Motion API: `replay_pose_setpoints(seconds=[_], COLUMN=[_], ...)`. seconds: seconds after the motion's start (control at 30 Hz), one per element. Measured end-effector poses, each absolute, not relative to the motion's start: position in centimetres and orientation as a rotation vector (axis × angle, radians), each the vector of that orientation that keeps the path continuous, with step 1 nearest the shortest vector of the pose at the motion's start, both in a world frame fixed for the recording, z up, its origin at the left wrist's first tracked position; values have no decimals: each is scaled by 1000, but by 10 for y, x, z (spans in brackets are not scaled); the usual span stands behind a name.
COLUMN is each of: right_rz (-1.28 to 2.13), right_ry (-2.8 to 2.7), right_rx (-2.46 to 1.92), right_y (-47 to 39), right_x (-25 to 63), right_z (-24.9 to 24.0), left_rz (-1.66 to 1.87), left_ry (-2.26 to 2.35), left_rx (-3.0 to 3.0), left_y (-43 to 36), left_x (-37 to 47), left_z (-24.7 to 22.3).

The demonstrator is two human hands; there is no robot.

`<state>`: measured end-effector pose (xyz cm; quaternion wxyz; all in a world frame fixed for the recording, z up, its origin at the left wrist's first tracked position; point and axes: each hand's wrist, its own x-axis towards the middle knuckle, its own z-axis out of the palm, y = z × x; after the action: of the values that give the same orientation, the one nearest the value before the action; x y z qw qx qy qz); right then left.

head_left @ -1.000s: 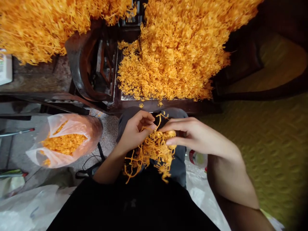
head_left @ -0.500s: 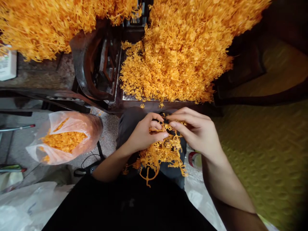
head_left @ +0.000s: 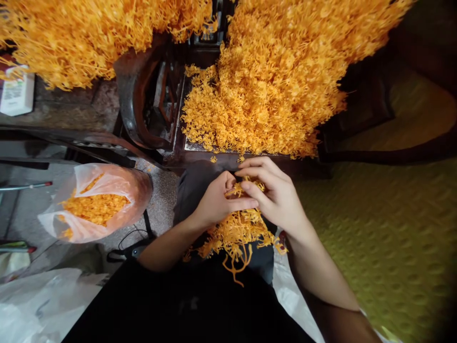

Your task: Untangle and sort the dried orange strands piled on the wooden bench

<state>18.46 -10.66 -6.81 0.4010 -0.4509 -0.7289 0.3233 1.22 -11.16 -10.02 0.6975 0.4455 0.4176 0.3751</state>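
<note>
Over my lap, my left hand (head_left: 219,200) curls its fingers around part of a clump of orange, spidery plastic-looking pieces (head_left: 237,233), its thumb stretched across toward the right. Facing it, my right hand (head_left: 273,195) pinches at the top of the same clump, fingers bent and nearly touching the left hand. Thin branching orange strands dangle from the clump's lower edge toward my black shirt. The fingertips partly hide which pieces each hand grips.
A large heap of similar orange pieces (head_left: 271,95) covers the dark wooden chair seat ahead. Another heap (head_left: 78,43) lies upper left beside a white container (head_left: 18,93). An open plastic bag (head_left: 137,186) holding orange bits stands on the floor at left.
My right hand has moved left, closer to my left hand and over the clump's top. The loose hanging strands have swung to the right.
</note>
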Motion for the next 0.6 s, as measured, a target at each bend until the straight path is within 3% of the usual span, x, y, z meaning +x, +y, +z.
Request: replay_pose_setpoints(seconds=[0.2,0.37,0.5,0.6], right_rz=[1070,858,410,551], right_ry=[-1934,-1691,-1130,-1210], right_rx=[-1050,-1247,-1242,-1266], right_y=[-108,-113,-106,-109], right_x=[215,213,223,227], right_z=[-54,-52,-47,-38], left_rz=[806,804,789,745], left_ry=[919,818,823,838], left_rx=[943,920,965,994], left_y=[-112,-104,-98,-98], left_x=[7,6,-2,-5], left_z=[-99,-96,-95,-96])
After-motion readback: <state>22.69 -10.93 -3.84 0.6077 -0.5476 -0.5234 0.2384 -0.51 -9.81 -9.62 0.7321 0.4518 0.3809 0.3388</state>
